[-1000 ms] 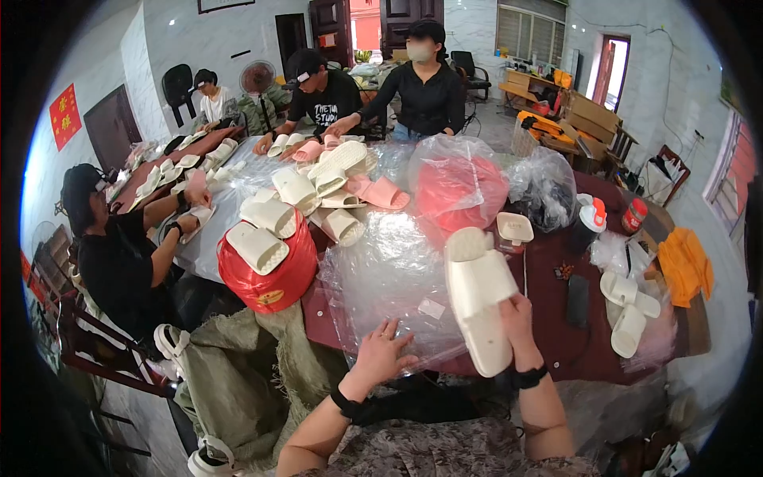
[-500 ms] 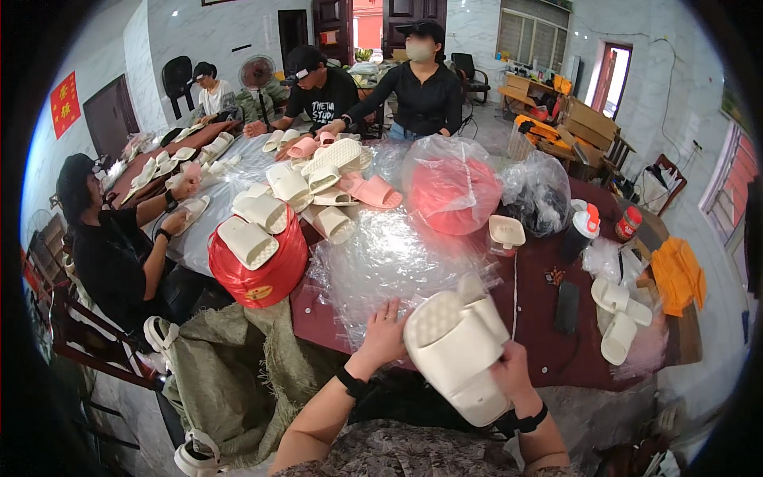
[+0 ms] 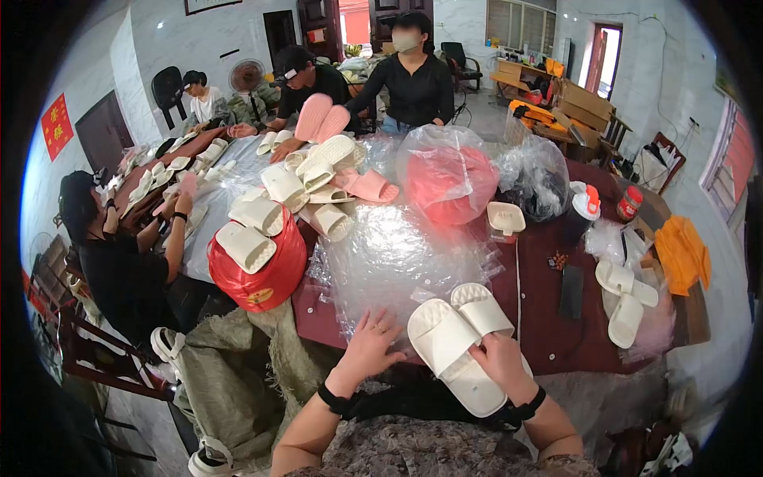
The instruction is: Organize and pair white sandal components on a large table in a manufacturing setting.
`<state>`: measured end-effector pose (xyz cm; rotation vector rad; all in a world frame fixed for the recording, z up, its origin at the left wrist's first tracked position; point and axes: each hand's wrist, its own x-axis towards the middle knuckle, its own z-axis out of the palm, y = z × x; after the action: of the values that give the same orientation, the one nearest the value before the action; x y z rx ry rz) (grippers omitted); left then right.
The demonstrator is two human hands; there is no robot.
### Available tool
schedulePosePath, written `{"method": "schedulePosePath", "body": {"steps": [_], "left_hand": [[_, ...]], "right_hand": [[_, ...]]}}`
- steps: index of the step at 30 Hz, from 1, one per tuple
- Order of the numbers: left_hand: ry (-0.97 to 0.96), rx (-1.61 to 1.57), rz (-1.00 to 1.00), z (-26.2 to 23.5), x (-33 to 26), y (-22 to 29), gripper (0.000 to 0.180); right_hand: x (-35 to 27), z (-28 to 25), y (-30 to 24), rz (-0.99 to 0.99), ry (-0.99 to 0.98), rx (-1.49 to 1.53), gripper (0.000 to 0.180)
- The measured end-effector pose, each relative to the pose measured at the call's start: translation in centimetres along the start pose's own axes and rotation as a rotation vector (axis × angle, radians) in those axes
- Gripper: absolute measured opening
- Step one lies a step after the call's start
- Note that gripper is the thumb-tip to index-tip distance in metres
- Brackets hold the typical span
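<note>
A pair of cream slide slippers [image 3: 441,338] lies side by side at the table's near edge, soles down and toes toward me. My right hand [image 3: 505,367] grips the pair, its fingers around the right slipper's strap area; some fingertips are hidden. To the left, my left hand [image 3: 370,340] is open, fingers spread on the near edge of a stack of clear plastic bags [image 3: 397,258]. That stack covers the middle of the dark red tabletop.
A red bag [image 3: 266,278] topped with cream slippers stands left, by a slipper pile [image 3: 318,179]. Behind are a pink-filled clear bag [image 3: 449,179] and a plastic tub [image 3: 506,219]. Another cream pair [image 3: 624,298] lies right. Several people work around the table.
The slippers have tipped down from a raised, tilted position to lie flatter, both now showing. My left hand has drawn slightly nearer. Across the table, a person has lifted pink slippers.
</note>
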<state>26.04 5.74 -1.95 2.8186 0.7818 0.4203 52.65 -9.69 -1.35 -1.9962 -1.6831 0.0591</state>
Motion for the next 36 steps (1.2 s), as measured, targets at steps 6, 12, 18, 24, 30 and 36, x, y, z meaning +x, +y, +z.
{"method": "schedulePosePath", "body": {"steps": [6, 12, 18, 24, 30, 36], "left_hand": [[0.067, -0.353, 0.001, 1.4, -1.0, -1.9, 0.040], [0.047, -0.874, -0.298, 2.3, -0.2, -3.6, 0.032], [-0.077, -1.231, -0.668, 1.1, 0.7, -4.3, 0.042], [-0.039, -1.373, -0.595, 2.4, 0.6, -5.5, 0.044], [-0.084, -1.314, -0.562, 1.0, 0.6, -4.5, 0.043], [0.010, -0.879, -0.220, -0.4, 0.0, -2.3, 0.064]], "right_hand": [[-0.3, -0.1, 0.8, 0.076, 0.028, 0.054, 0.033], [-0.9, -2.8, 1.4, 0.113, 0.165, 0.340, 0.024], [-2.1, -4.7, -1.0, -0.172, 0.019, 0.522, 0.035], [-1.0, -2.6, -4.7, -0.354, -0.299, 0.532, 0.029], [-0.3, -0.9, -3.1, -0.201, -0.239, 0.220, 0.035], [-0.4, 0.4, -3.1, -0.134, -0.194, 0.157, 0.037]]}}
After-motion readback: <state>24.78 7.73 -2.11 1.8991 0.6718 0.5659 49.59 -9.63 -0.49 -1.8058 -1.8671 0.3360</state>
